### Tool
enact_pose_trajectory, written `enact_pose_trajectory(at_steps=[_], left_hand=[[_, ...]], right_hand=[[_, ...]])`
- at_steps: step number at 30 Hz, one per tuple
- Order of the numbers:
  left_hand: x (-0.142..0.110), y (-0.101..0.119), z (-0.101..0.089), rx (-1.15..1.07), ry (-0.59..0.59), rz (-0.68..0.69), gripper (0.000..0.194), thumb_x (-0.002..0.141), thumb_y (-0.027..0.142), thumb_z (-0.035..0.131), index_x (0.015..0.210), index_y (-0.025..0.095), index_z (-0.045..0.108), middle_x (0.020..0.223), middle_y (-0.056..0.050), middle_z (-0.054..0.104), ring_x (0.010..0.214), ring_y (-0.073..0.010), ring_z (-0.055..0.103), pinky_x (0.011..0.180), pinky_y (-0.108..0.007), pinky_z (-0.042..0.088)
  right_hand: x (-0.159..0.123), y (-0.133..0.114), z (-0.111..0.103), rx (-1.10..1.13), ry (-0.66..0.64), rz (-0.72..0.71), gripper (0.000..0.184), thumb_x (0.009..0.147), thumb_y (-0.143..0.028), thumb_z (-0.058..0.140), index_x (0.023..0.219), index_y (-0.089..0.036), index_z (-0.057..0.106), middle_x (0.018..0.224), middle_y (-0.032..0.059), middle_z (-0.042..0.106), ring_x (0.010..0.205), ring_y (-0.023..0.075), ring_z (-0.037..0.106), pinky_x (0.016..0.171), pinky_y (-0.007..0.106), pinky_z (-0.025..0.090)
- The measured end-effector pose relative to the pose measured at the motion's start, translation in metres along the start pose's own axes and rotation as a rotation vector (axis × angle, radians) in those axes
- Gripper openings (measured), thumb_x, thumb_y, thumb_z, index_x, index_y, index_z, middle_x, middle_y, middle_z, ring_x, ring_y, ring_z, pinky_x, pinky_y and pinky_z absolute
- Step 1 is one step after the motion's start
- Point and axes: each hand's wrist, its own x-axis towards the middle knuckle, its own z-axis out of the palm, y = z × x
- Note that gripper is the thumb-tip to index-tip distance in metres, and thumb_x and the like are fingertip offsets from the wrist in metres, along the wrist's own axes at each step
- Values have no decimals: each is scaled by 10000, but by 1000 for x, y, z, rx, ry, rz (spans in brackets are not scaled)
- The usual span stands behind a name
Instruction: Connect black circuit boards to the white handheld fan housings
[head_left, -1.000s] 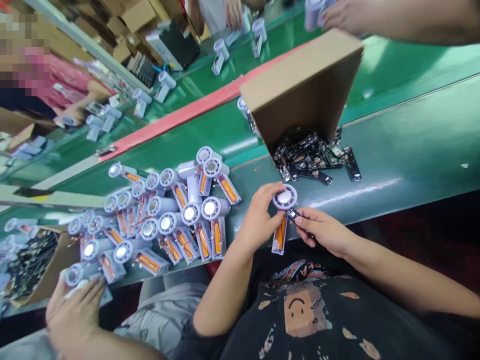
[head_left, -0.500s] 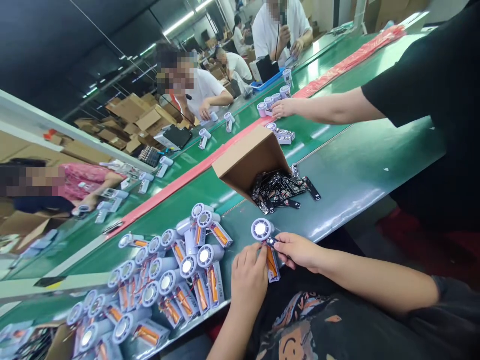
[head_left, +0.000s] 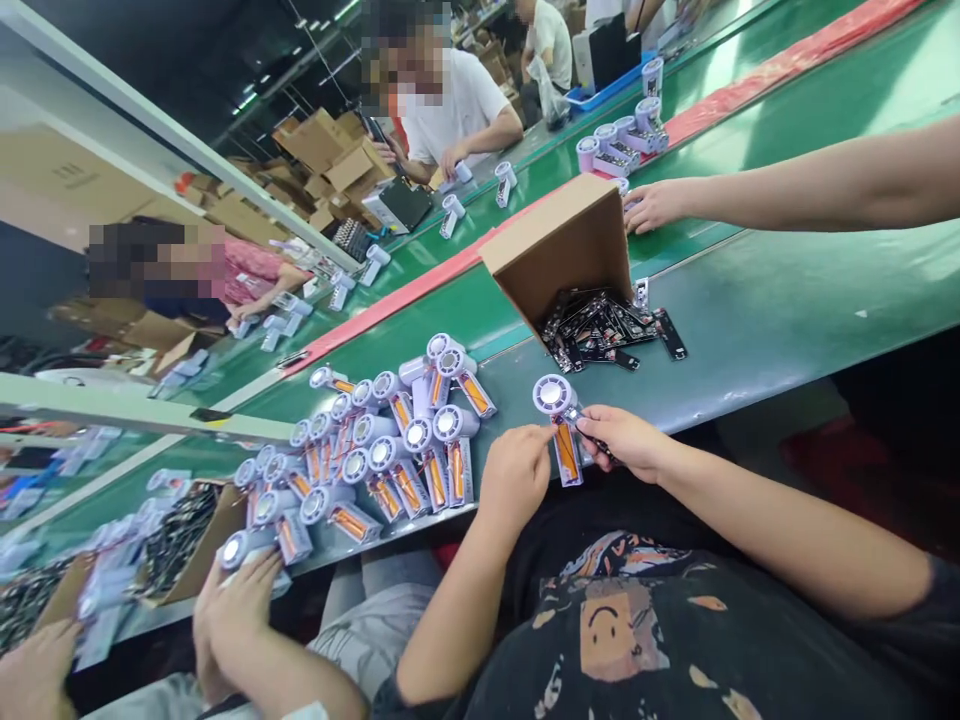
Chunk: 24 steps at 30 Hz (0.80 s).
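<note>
My left hand (head_left: 514, 474) and my right hand (head_left: 626, 439) together hold a small white fan unit (head_left: 556, 398) with an orange battery (head_left: 566, 452) in its open handle, at the near edge of the green bench (head_left: 787, 310). The left hand's fingers are curled and pinch the unit's left side. My right hand pinches a small black circuit board (head_left: 583, 421) against the handle. Behind them a tipped cardboard box (head_left: 559, 245) spills several black circuit boards (head_left: 611, 325) onto the bench.
A pile of several white fan units with orange batteries (head_left: 390, 445) lies to the left. A co-worker's hands (head_left: 232, 610) hold one at lower left. Another person's arm (head_left: 787, 190) reaches over the conveyor (head_left: 750, 110) behind the box. More workers sit across the belt.
The camera view has swung, first up and then back down. My hands stay on the same fan unit, the left hand shifting to its left side while the right keeps the black board at the handle.
</note>
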Motion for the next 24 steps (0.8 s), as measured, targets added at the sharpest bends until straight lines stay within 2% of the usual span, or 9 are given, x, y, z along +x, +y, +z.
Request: enact_pose_trajectory(at_steps=[6, 12, 16, 19, 24], left_hand=[[-1, 19, -2, 41, 24, -79, 328, 896, 83, 498, 1160, 196, 656, 1074, -71, 704, 962, -225, 649, 796, -363, 518], [7, 23, -3, 119, 7, -155, 313, 899, 122, 521, 1188, 163, 633, 1089, -94, 691, 967, -243, 623, 796, -383, 497], [4, 20, 1, 158, 73, -75, 295, 922, 146, 516, 1189, 162, 642, 1237, -103, 679, 1071, -244, 609, 860, -383, 480], [2, 15, 3, 178, 92, -1, 302, 934, 146, 506, 1203, 152, 642, 1256, -86, 693, 1097, -238, 607, 874, -375, 465], [7, 10, 2, 107, 10, -10, 335, 926, 126, 503, 1233, 159, 634, 1282, -68, 693, 1069, -236, 611, 842, -374, 458]], right_hand=[[-2, -2, 2, -37, 30, 6, 193, 920, -288, 538, 763, -207, 460, 503, -84, 493, 371, 48, 382, 380, 156, 308], [0, 2, 3, -58, 46, -16, 187, 929, -279, 507, 764, -205, 460, 500, -85, 486, 371, 49, 383, 378, 157, 306], [0, 3, 2, -61, 47, -18, 204, 911, -325, 557, 768, -206, 473, 503, -90, 484, 374, 50, 390, 389, 161, 338], [-1, 0, 3, -73, 52, -8, 240, 877, -365, 620, 768, -207, 476, 503, -91, 483, 385, 53, 399, 390, 163, 350], [-3, -6, 7, -104, 64, 8, 290, 857, -405, 649, 756, -210, 460, 512, -84, 489, 401, 53, 405, 393, 162, 358]])
